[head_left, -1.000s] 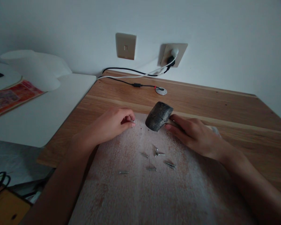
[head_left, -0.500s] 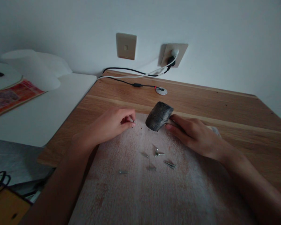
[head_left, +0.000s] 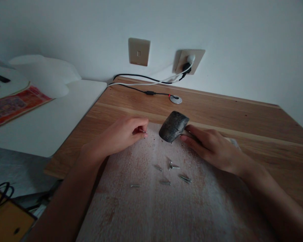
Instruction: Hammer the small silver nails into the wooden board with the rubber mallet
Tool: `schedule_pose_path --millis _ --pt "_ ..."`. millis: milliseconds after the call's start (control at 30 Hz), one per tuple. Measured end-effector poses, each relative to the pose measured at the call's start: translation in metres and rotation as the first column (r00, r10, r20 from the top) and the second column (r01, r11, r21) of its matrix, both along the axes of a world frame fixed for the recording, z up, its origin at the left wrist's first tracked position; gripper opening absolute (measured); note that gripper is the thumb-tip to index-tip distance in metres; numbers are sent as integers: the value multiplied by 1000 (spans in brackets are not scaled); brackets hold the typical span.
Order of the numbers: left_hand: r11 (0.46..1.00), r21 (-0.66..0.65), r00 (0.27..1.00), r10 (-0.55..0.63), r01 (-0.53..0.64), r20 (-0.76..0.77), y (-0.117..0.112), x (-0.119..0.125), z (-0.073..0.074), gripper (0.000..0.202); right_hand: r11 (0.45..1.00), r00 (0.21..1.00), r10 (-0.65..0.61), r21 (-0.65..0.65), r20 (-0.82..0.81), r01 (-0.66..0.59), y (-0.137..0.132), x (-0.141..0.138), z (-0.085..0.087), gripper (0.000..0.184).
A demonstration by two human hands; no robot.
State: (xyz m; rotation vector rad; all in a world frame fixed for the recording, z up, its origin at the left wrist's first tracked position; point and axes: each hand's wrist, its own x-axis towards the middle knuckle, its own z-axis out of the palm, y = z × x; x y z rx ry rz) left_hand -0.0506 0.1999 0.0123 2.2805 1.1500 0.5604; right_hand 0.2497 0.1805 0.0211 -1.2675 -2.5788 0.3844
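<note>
- You have two hands in view, one mallet [head_left: 173,126] between them at the middle of the frame, and one whitish board [head_left: 141,215] below it.
- Your right hand [head_left: 212,146], right of centre, is closed around the mallet's handle [head_left: 189,133].
- The mallet's black head has its long axis slanting from lower left to upper right; its lower end faces the board's far edge. The handle leaves the head toward the right and slightly down, its pale end showing past your hand.
- Your left hand [head_left: 126,134], left of centre, is narrowed to a pinch on one small metal piece [head_left: 143,131], mostly hidden by the fingers.
- You have seven screws [head_left: 135,186] on the board by my count, though those close together overlap. Three lie nearly sideways, a pair slants down to the right, one slants likewise, and one points up the frame.
- At least four small dark holes [head_left: 154,139] run across the board's far end, near your fingertips.
- Two wall plates [head_left: 139,52] sit at upper centre; two plugs, one white and one black [head_left: 186,68], fill the right one.
</note>
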Motion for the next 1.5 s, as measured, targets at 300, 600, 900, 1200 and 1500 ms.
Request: schedule_pose_path --millis 300,600,900,1200,1500 --pt "999 46 1000 -6 5 13 -2 -1 -1 15 999 999 -21 -30 40 23 0 0 0 37" --pt "999 4 998 31 -31 48 -5 0 0 14 999 1000 -15 -28 9 15 0 1 -1 33" --pt "994 -100 995 56 -48 78 -5 0 -1 7 999 1000 -20 -28 2 20 0 -1 0 32" --pt "992 -124 996 41 -31 79 -4 -2 1 6 998 998 -37 -49 51 39 -2 0 0 35" --pt "992 -128 983 16 7 181 -6 -1 -7 9 1000 999 -15 -23 28 15 -3 -3 1 34"
